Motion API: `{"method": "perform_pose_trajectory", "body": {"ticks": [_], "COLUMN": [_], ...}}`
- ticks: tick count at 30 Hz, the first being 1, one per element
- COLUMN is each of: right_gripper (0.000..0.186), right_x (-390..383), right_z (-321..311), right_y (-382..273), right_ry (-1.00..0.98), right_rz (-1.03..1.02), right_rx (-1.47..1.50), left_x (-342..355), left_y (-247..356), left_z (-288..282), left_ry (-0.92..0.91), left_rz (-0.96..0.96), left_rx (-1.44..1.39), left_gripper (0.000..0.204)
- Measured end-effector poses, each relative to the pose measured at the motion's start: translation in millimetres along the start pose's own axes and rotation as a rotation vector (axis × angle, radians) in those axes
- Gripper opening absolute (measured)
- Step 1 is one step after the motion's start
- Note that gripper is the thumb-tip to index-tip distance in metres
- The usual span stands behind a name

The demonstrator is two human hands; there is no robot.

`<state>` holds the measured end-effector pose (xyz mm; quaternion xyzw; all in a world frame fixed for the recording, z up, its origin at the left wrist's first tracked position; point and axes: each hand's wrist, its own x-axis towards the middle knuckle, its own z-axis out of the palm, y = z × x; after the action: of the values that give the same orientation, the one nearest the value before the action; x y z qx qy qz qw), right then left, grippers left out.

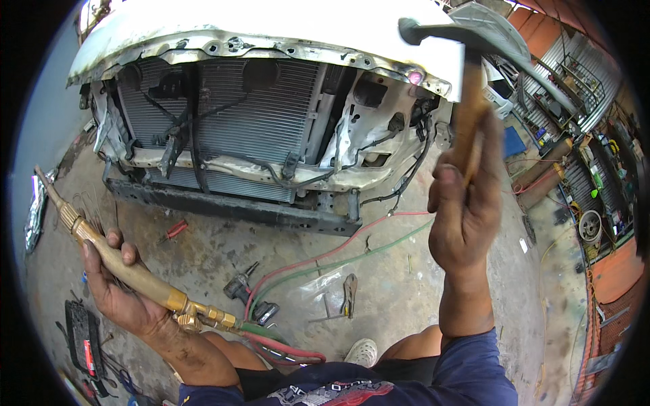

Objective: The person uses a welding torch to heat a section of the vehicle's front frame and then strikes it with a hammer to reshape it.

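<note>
The brass torch hung above the concrete floor, toward its left side, with the nozzle slanting up and away. The left hand held it, fingers and thumb wrapped around the thick barrel. It looked rigid and moderately heavy, likely weighted toward the brass valves; its smooth barrel might slip in an oily palm. The barrel seemed the safest hold, clear of the possibly hot nozzle.

The wooden-handled hammer stood raised on the right, its head upward, before the white hood. The fingers of the right hand were closed on its handle, slightly blurred. It was probably top-heavy and stiff, best gripped low on the wood.

A red hose and a green hose trailed from the valves across the floor, apparently flexible but liable to drag or snag underfoot. Near them lay a cordless drill and a pair of locking pliers; red-handled pliers lay closer to the floor's left edge. Ahead, the dark bumper beam stood in the way, low before the radiator, whose thin fins looked easily dented.
</note>
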<state>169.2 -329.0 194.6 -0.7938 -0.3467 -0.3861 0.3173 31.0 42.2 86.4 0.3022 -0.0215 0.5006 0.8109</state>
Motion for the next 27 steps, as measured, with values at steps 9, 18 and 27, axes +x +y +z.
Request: {"method": "perform_pose_trajectory", "body": {"ticks": [9, 18, 27], "right_gripper": [0.074, 0.07, 0.074], "right_x": [25.1, 19.2, 9.1], "right_z": [13.8, 12.4, 25.0], "right_y": [3.5, 11.0, 31.5], "right_ry": [-0.064, -0.123, -0.125], "right_rz": [-0.071, 0.153, 0.093], "right_rx": [-0.201, -0.113, -0.253], "left_x": [2.0, 3.1, -1.0], "left_y": [2.0, 1.1, -3.5], "left_z": [-9.7, -3.5, -2.0], "left_ry": [-0.031, -0.033, -0.031], "left_rz": [-0.015, -0.014, -0.007], "left_rx": [0.002, -0.004, -0.011], "left_gripper": [0.044, 0.038, 0.038]}}
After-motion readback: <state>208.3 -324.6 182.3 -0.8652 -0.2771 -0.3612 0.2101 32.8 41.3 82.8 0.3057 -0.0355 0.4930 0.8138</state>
